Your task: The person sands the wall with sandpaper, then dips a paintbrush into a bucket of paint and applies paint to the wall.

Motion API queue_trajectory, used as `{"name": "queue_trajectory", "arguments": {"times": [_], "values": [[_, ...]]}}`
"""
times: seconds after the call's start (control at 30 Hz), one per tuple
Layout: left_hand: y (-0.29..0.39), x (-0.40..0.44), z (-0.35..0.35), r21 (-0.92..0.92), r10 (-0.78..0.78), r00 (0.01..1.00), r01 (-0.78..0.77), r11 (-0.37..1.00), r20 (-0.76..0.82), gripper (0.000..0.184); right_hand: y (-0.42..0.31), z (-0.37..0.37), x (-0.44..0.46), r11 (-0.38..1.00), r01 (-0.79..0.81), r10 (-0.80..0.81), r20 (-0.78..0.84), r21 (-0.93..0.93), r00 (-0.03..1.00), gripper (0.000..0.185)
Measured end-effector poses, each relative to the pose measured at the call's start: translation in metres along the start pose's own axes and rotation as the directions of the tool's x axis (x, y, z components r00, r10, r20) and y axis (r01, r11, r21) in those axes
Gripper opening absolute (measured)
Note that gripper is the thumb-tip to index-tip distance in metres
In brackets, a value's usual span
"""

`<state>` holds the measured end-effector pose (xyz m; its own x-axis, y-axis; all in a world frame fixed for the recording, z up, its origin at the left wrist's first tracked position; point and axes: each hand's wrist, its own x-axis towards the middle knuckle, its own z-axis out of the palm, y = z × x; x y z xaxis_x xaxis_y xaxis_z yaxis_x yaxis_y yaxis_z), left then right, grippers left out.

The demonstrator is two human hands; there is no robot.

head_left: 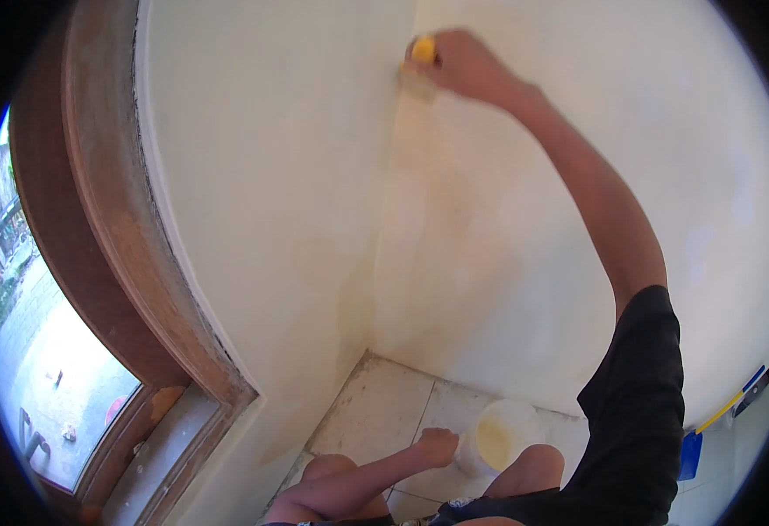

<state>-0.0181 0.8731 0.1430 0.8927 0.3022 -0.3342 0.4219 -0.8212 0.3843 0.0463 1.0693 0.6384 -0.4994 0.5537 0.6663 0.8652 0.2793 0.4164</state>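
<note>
High up at the corner where two pale walls [524, 219] meet, my right hand [467, 63] is closed around the yellow handle of a brush [424, 49]. The brush's bristle end looks blurred and lies against the wall by the corner. Low in the view, my left hand [438, 446] is closed, beside a whitish bucket [529, 425] on the tiled floor. What that hand holds, if anything, is too small to make out. Something yellowish shows inside the bucket.
A brown wooden door frame [108, 175] runs down the left, with bright outdoor ground beyond it. At the lower right, a blue object [690, 456] with a yellow handle leans by the wall. My knees are at the bottom, near the bucket.
</note>
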Motion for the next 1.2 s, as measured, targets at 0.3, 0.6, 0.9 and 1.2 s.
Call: {"name": "queue_trajectory", "arguments": {"times": [0.3,0.6,0.9,1.2], "values": [[0.000,-0.001,0.000,0.007,-0.008,1.000,0.008,1.000,-0.003,0.039,-0.008,0.053,-0.035,0.892,0.316,-0.303,0.091,-0.323,0.948,0.025],[0.002,-0.005,-0.002,0.011,0.026,0.999,-0.025,1.000,-0.045,0.037,0.023,0.014,-0.006,0.963,-0.175,0.189,-0.055,0.206,0.980,0.023],[0.002,-0.002,-0.001,0.006,-0.002,0.999,0.002,1.000,-0.033,0.038,-0.014,0.058,-0.044,0.891,0.330,-0.251,0.266,-0.312,0.931,0.017],[0.003,-0.003,-0.005,0.000,-0.003,1.000,0.003,1.000,0.013,0.040,0.033,0.013,0.005,0.962,-0.126,0.193,-0.279,0.242,0.941,0.029]]}}
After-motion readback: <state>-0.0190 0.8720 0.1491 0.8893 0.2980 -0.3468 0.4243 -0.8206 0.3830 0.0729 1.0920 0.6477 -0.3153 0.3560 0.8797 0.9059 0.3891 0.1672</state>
